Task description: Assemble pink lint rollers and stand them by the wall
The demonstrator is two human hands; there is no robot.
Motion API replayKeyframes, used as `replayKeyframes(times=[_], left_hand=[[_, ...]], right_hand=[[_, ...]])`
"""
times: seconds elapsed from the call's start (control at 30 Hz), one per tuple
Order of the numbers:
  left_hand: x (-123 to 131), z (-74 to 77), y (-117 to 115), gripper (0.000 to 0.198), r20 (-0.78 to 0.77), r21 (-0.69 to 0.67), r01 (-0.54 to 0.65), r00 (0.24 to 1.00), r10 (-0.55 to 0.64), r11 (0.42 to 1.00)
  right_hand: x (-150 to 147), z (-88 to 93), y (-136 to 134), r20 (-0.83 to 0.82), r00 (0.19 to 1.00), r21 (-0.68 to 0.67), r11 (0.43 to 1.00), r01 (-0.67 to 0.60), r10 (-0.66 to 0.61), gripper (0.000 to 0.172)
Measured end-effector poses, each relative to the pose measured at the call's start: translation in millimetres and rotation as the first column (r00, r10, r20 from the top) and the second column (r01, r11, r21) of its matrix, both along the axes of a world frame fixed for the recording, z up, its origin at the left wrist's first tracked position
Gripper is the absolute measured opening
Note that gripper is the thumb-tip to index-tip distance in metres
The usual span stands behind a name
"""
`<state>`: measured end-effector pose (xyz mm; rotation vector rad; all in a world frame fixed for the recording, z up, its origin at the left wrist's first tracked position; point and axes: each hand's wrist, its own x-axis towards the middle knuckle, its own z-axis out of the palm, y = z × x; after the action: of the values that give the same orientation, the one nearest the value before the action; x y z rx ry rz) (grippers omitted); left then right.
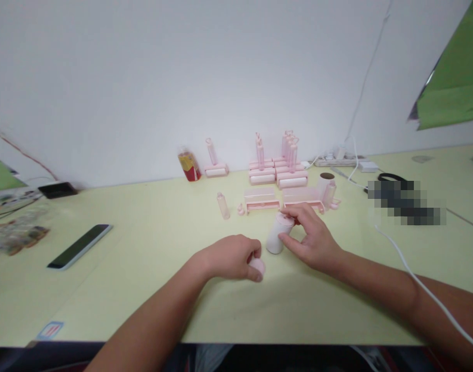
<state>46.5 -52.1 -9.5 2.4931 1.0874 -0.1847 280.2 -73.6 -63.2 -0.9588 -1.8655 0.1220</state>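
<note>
My right hand [313, 237] grips a white adhesive roll [275, 237], its fingers round the pink-capped upper end. The roll stands slightly tilted over the table. To its left, my left hand [233, 257] is closed on a round pink end cap [257, 267], close to the tabletop and apart from the roll. Beyond the hands lie two pink roller covers [260, 196] with clear tops. A pink handle tube [223, 205] and a small pink loop piece [241, 209] are left of the covers. On the right stands another white roll [322, 181] with a brown core, beside a second handle tube [330, 194].
Several assembled pink lint rollers [262, 177] stand near the wall, with a single lint roller [216, 170] and a red-yellow packet [189, 164] further left. A phone [80, 247] lies at left. A white cable [407, 263] crosses over my right forearm; a power strip [339, 161] sits behind.
</note>
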Motion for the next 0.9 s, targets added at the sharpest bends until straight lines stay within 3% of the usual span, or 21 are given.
replayKeyframes(times=[0.23, 0.4, 0.57, 0.67, 0.8, 0.9], left_hand=[[6.2, -2.9, 1.2, 0.023, 0.053, 0.084, -0.039, 0.998, 0.035, 0.996], [7.7, -7.6, 4.7, 0.007, 0.110, 0.160, -0.052, 0.993, 0.035, 0.986], [7.6, -13.1, 9.6, 0.006, 0.242, 0.123, -0.106, 0.967, 0.073, 0.987], [5.6, -17.8, 14.7, 0.011, 0.376, 0.041, -0.150, 0.918, 0.123, 0.988], [2.9, -25.1, 23.9, 0.016, 0.543, -0.101, -0.194, 0.811, 0.217, 0.976], [2.1, -27.4, 30.3, 0.017, 0.609, -0.204, -0.285, 0.712, 0.349, 0.937]], right_hand=[[0.5, -0.5, 0.8, 0.023, 0.999, 0.017, 0.999, -0.030, 0.029, 0.035], [0.9, -1.4, 1.3, 0.039, 0.999, -0.006, 0.999, -0.037, 0.038, 0.035], [0.6, 2.0, 1.1, 0.041, 0.999, -0.151, 0.988, -0.019, 0.025, 0.031], [0.8, 2.9, 0.7, 0.029, 0.999, -0.168, 0.985, 0.021, -0.016, 0.027], [0.0, -2.5, 2.2, -0.176, 0.984, -0.271, 0.961, -0.057, 0.009, 0.024], [-1.6, -5.9, 4.9, -0.443, 0.895, -0.353, 0.907, -0.228, 0.053, 0.026]])
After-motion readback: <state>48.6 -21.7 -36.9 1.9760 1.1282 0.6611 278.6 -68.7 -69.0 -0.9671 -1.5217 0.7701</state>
